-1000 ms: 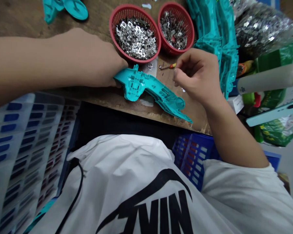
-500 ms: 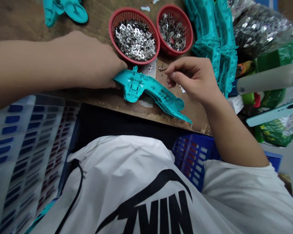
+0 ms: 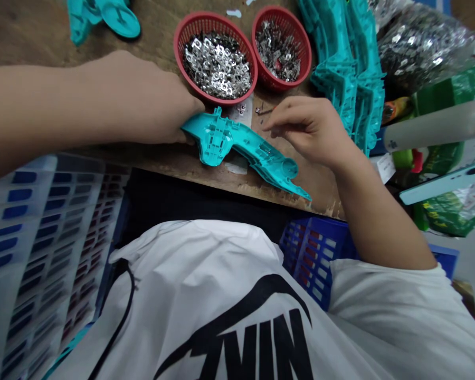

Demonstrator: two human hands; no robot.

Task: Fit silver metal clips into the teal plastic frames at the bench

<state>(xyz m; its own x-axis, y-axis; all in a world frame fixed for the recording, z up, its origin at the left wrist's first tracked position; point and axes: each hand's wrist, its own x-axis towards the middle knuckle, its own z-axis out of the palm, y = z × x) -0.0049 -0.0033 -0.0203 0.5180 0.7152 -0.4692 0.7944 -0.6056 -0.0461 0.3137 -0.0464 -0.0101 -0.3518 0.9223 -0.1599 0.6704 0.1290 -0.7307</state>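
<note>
My left hand (image 3: 142,97) is closed around the left end of a long teal plastic part (image 3: 216,138). The part lies at the table's front edge with its ribbed, hollow side up; my fingertips are hidden behind the hand. Over the tabletop, up and right of the part, my right hand (image 3: 311,124) has its fingers pressed together and pointing left. Whatever sits between those fingertips is too small or hidden to make out. By them lies a small metal piece (image 3: 258,111), and a few more rest on a pale paper patch (image 3: 247,108).
Two red baskets, a larger one (image 3: 221,102) and a smaller one (image 3: 280,86), hold small metal pieces. Teal parts (image 3: 366,84) are stacked at right, beside a bag of metal pieces (image 3: 423,45), a bottle and a phone (image 3: 443,184). Plastic crates (image 3: 59,211) stand lower left.
My right hand has shifted slightly left, and its fingers have drawn closer together over the tabletop. My left hand and the teal part stay nearly as they were.
</note>
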